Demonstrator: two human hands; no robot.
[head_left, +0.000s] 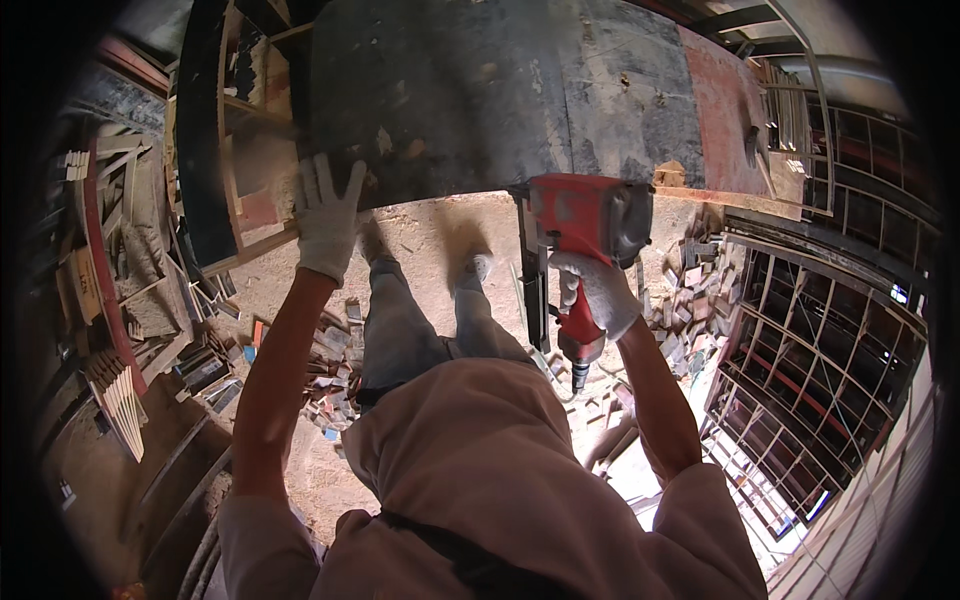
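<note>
In a white work glove, my left hand lies with its fingers spread on the near left edge of a dark, worn panel, beside a wooden frame. My right hand, also gloved, is wrapped round the grip of a red pneumatic nail gun. Its black magazine points down toward my body, and an air fitting shows at the base of the grip. The tool's head is at the panel's near edge; whether it touches the panel I cannot tell.
A wooden frame with open bays stands left of the panel. The panel's right part is red. Offcut wood blocks are heaped on the floor at right, near a metal grid rack. Long wood strips are stacked at far left.
</note>
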